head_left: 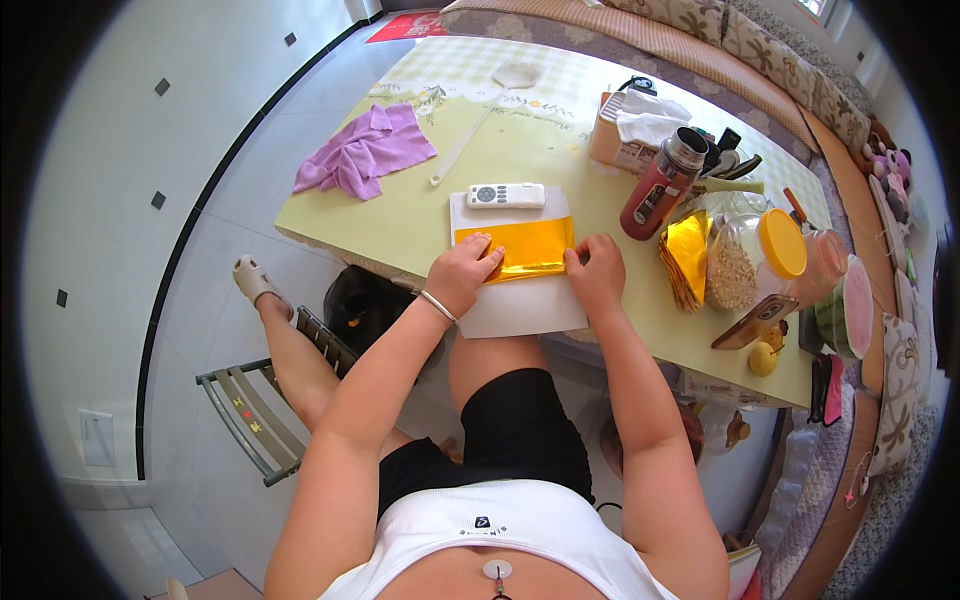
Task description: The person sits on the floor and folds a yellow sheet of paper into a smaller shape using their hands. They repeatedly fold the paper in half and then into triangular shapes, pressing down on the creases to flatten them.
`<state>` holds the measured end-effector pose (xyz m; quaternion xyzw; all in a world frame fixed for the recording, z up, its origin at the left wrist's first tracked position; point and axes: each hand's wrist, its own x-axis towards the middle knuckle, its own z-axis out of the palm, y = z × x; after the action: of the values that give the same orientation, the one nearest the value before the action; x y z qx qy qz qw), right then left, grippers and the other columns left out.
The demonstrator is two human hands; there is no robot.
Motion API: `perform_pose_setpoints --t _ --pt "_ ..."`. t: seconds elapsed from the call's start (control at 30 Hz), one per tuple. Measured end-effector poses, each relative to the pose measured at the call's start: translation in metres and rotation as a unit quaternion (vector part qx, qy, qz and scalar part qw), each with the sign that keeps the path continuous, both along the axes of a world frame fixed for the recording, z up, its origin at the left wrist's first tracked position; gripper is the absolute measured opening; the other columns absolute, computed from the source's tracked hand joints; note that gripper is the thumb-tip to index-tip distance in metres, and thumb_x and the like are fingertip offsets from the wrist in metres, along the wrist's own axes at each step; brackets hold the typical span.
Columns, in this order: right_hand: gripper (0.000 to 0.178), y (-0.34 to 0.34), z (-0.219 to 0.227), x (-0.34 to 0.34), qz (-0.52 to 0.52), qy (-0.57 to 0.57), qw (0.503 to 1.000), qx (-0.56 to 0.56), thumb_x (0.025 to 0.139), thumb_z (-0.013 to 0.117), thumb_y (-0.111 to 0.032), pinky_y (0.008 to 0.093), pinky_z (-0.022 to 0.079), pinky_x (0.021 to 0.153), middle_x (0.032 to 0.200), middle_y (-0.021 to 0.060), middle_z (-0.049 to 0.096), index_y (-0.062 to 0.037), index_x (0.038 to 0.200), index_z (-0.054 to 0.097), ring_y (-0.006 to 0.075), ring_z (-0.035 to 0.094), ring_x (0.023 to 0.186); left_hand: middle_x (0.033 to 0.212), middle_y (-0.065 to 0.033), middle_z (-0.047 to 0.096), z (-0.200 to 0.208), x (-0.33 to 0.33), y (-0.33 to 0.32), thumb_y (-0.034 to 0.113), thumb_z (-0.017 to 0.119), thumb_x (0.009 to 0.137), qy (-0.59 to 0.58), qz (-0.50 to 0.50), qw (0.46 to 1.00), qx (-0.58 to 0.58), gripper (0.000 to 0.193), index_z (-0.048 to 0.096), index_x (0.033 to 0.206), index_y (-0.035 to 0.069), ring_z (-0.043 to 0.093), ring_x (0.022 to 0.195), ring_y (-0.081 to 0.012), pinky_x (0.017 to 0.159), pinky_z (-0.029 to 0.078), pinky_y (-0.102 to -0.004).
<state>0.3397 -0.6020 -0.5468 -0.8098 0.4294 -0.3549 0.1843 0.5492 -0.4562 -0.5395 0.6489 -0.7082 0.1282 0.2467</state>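
- The gold foil is laid on a white board on the table.
- It is pressed by the left hand; its right edge is touched by the right hand; whether either is pinching cannot be told.
- Edges are probably best aligned, then creased with light, even pressure.
- Pale kernels are held in 1 yellow-lidded jar; white tissue is held in 1 box.

The view is bright, its curved rim apparently soft.
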Motion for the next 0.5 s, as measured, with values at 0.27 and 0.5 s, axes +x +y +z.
perform_pose_setpoints --t 0.27,0.5 --pt "0.024 -0.002 -0.004 -0.002 -0.002 -0.04 0.999 -0.012 0.077 0.075 -0.014 0.0454 0.05 0.081 0.093 0.0161 0.063 -0.0007 0.065 0.059 0.0353 0.06 0.089 0.136 -0.024 0.06 0.002 -0.018 -0.002 0.019 0.067 0.092 0.103 0.075 0.99 0.063 0.036 0.066 0.124 0.003 0.056 0.129 -0.0386 0.11 0.045 -0.0441" --pt "0.015 -0.004 -0.005 -0.004 0.017 -0.015 1.0 0.016 0.075 0.076 -0.012 0.0433 0.05 0.086 0.1 0.0162 0.063 -0.0019 0.077 0.064 0.0352 0.059 0.097 0.141 -0.0294 0.053 -0.001 -0.031 -0.005 0.027 0.064 0.095 0.068 0.111 0.989 0.066 0.043 0.063 0.134 0.009 0.051 0.132 -0.0445 0.113 0.04 -0.0463"
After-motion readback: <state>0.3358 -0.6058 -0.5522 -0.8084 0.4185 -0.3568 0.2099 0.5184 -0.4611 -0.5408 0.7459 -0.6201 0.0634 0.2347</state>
